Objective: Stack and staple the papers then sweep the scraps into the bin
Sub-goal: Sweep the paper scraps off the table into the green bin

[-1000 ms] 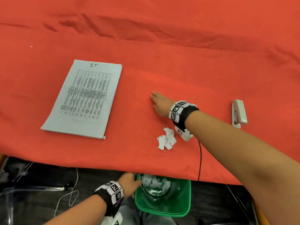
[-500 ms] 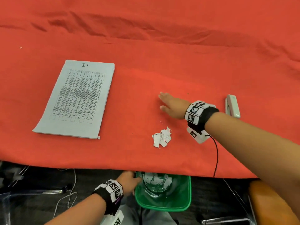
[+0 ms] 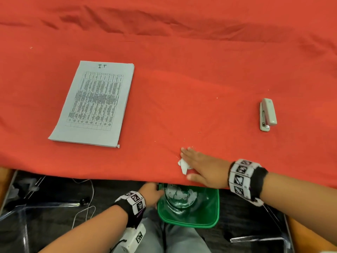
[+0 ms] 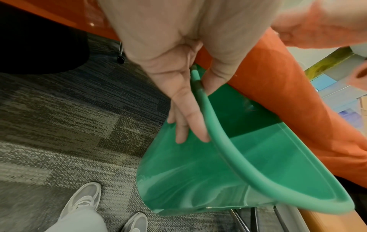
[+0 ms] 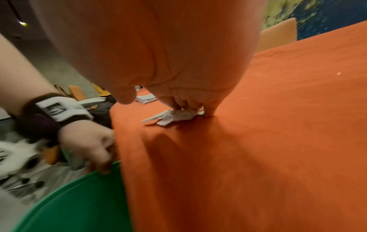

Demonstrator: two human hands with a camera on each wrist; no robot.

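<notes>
Scraps [image 3: 184, 166] of white paper lie in one small bunch near the front edge of the desk [image 3: 200, 73], which is covered in red cloth; how many pieces the bunch holds cannot be told. The right hand [image 3: 204, 168] lies flat on them with its fingers straight and together, the fingertips pressing the pieces to the cloth. Just below that edge, one green bin [image 3: 209, 216] hangs in the air, with more white scraps in its bottom. The left hand [image 3: 152, 195] grips the bin's rim, thumb inside and fingers stretched down the outer wall. One stack of printed papers [image 3: 94, 105], marked "I.T" at the top, lies on the left part of the desk, well apart from the bunch. One pale stapler [image 3: 267, 114] rests on the right part, also well apart.
</notes>
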